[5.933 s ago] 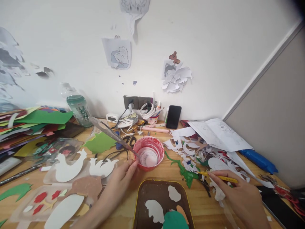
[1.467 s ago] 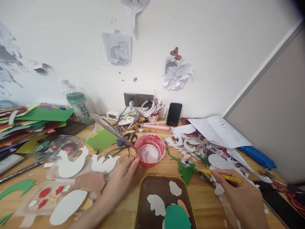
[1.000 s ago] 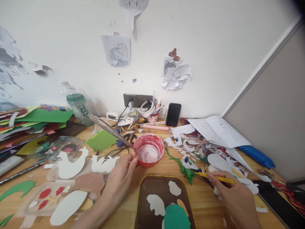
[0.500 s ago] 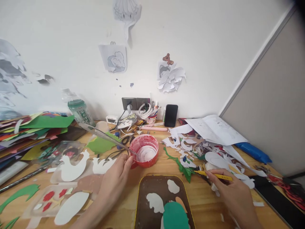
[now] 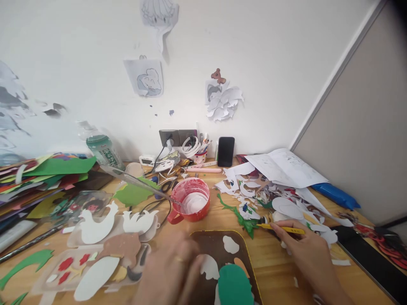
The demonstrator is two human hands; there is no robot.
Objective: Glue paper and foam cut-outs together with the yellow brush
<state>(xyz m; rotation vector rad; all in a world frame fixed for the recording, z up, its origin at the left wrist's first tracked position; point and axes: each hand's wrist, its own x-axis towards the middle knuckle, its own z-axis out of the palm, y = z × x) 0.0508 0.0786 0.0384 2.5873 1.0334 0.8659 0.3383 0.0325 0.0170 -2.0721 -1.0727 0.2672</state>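
My left hand (image 5: 173, 271), smeared by motion, is over the left edge of the brown tray (image 5: 219, 238); its fingers cannot be made out clearly. In my right hand (image 5: 305, 254) is a slim yellow pen-shaped tool (image 5: 288, 229), pinched between thumb and fingers and pointing left at green paper leaves (image 5: 248, 224). On the tray lie white paper cutouts (image 5: 230, 244), a teal paper shape (image 5: 235, 286) and an orange piece (image 5: 242, 267). Behind it stands a red mug (image 5: 197, 215) holding white paste, with a long thin stick (image 5: 140, 183) leaning out to the left.
Bird-shaped white cutouts (image 5: 99, 224) and other paper pieces lie on clear plastic trays (image 5: 41, 281) at left. Coloured paper (image 5: 60, 166) is stacked behind them. Paper scraps (image 5: 251, 188) heap at right, near a black tablet-like slab (image 5: 365, 262). A phone (image 5: 226, 151) leans against the wall.
My left hand has left the mug's handle side and moved right and toward me, over the tray's edge. My right hand still holds the yellow tool. The view has shifted slightly.
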